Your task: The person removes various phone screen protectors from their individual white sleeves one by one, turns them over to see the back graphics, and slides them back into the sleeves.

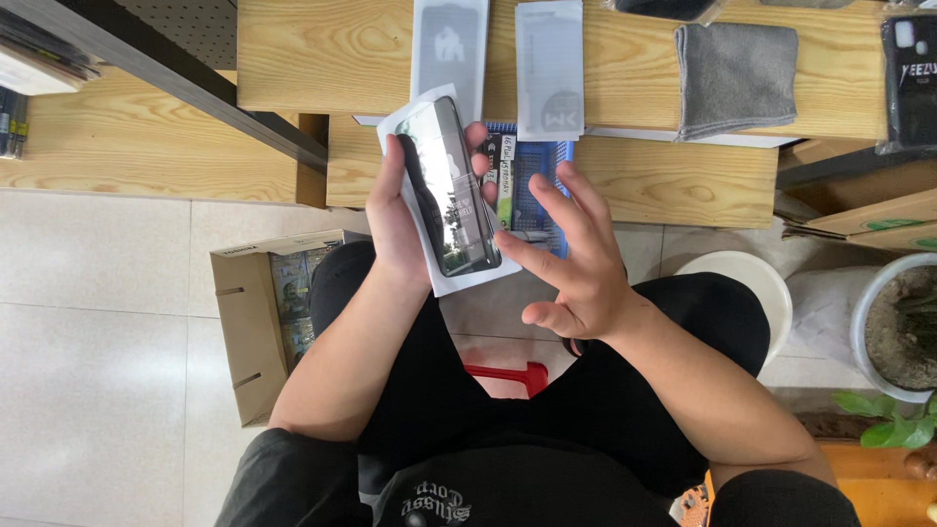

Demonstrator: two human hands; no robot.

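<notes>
Two hands are shown at frame centre: a glossy black rectangular smartphone [449,190] on a white paper sheet [468,278] is clasped by the left hand [400,220], while the open, empty right hand [576,259] touches its lower edge.

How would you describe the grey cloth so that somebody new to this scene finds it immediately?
Look at the wooden table at the top of the view. Near its right end, the grey cloth lies folded flat. Unlike the two pale, glossy flat packets to its left, it is soft, matte and dark grey.
</notes>
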